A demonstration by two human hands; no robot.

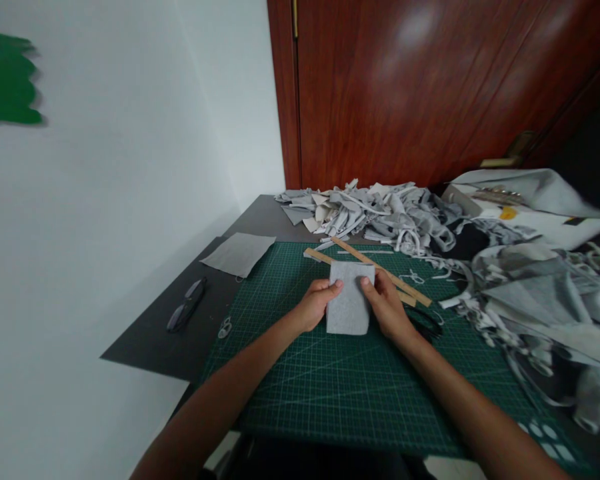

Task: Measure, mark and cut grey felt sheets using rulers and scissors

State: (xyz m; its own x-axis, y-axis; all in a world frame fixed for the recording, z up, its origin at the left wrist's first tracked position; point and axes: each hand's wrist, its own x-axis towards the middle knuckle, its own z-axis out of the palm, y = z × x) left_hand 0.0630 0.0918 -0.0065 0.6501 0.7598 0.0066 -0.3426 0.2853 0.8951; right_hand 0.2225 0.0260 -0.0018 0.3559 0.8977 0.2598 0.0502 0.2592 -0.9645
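Observation:
A rectangular piece of grey fabric (350, 303) is held up between my two hands, above the green cutting mat (300, 387). My left hand (317, 303) grips its left edge, thumb on the front face and fingers hidden behind. On the opposite edge, my right hand (386, 303) pinches the fabric in the same way. Just beyond it, wooden rulers (380, 262) lie crossed on the mat. Black handles, perhaps of scissors (425, 325), show beside my right wrist, partly covered by it.
A heap of grey fabric scraps (380, 213) lines the back, and more scraps (555, 287) spread along the right. At left are a flat grey cloth (240, 253) and folded eyeglasses (187, 305). A white box (530, 213) stands back right, before a wooden door (430, 87).

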